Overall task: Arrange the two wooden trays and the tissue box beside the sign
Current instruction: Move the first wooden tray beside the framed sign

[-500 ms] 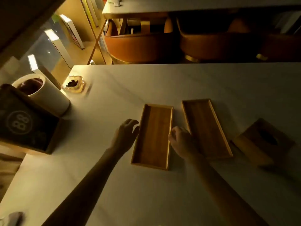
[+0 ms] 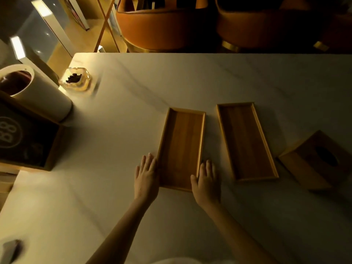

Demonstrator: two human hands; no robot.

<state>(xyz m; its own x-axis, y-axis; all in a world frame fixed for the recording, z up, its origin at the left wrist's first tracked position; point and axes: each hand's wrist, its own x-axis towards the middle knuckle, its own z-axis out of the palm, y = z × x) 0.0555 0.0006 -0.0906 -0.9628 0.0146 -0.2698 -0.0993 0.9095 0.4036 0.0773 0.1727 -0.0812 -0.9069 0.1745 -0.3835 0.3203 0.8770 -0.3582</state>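
Two shallow wooden trays lie side by side on the pale marble table. My left hand rests flat on the table against the left rim of the left tray, near its front corner. My right hand lies flat at that tray's right rim, thumb over the front corner. The right tray sits apart, untouched. A wooden tissue box with a dark oval slot stands at the far right. The dark sign marked "88" stands at the left edge.
A white cylinder holder stands behind the sign, and a glass ashtray sits near the table's far left corner. Orange chairs line the far side. A small dark object lies at the near left.
Both hands have flattened from a curled pose and slid toward the near end of the left tray. The view has shifted; the trays and tissue box keep the same layout.
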